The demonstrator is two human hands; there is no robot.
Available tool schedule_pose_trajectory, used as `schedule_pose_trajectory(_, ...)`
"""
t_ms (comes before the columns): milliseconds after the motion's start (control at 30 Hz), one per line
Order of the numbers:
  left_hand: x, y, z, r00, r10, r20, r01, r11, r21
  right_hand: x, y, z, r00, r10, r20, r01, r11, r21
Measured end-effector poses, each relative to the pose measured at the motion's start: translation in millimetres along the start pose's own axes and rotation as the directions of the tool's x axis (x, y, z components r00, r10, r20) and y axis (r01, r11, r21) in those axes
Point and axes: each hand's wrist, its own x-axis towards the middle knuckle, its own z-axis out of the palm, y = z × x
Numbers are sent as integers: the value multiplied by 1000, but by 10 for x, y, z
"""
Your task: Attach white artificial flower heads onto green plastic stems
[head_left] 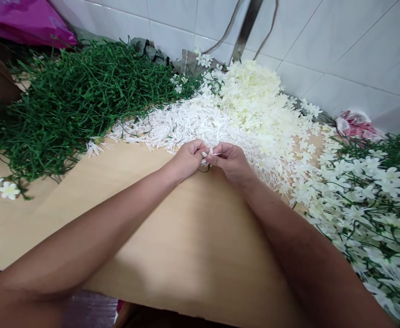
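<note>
My left hand (188, 158) and my right hand (231, 160) meet at the middle of a light wooden board (172, 237), fingers pinched together. Between them is a small white artificial flower piece (207, 156) with a thin green stem looping below it. Both hands grip this piece. Just behind the hands lies a pile of white plastic stamens (182, 125). Beyond that rises a heap of cream flower petals (254, 98).
A big mound of green plastic stems (66, 100) fills the left. Finished white-flowered sprigs (374, 205) are heaped at the right. A white tiled wall (340, 41) stands behind, with a magenta bag (22, 20) at top left and a pink bag (355, 124) at the right.
</note>
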Motion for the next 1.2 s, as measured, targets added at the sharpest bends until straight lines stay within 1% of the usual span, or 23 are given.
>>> schedule_pose_trajectory(167,24,7,-4,999,-47,5,47,999,-19,35,13,38,997,71,-15,-69,994,86)
schedule_pose_trajectory(267,40,32,-7,997,-76,0,76,996,-41,40,-5,57,994,103,-43,-99,992,84)
schedule_pose_trajectory(367,38,76,-12,991,-132,19,133,989,-72,29,-26,51,992,114,-59,-110,992,69)
schedule_pose_trajectory(467,21,110,-21,987,-160,34,162,985,-62,24,-37,20,991,123,-62,-116,988,103)
schedule_pose_trajectory(567,15,102,-41,985,-134,108,142,988,-65,27,-47,-25,988,148,-52,-139,979,151)
schedule_pose_trajectory(667,25,67,-68,979,-89,184,104,992,-72,27,-67,-72,984,175,21,-176,967,186)
schedule_pose_trajectory(800,34,37,-87,976,-29,216,36,999,-29,25,-95,-127,973,194,127,-217,954,204)
schedule_pose_trajectory(933,27,31,-90,969,21,244,-8,999,-52,24,-101,-163,960,218,173,-252,946,205)
schedule_pose_trajectory(1067,14,28,-89,971,42,234,-29,998,-60,13,-92,-166,955,220,198,-261,942,211)
schedule_pose_trajectory(1200,2,36,-87,968,12,249,10,996,-86,1,-82,-141,960,212,181,-246,950,192)
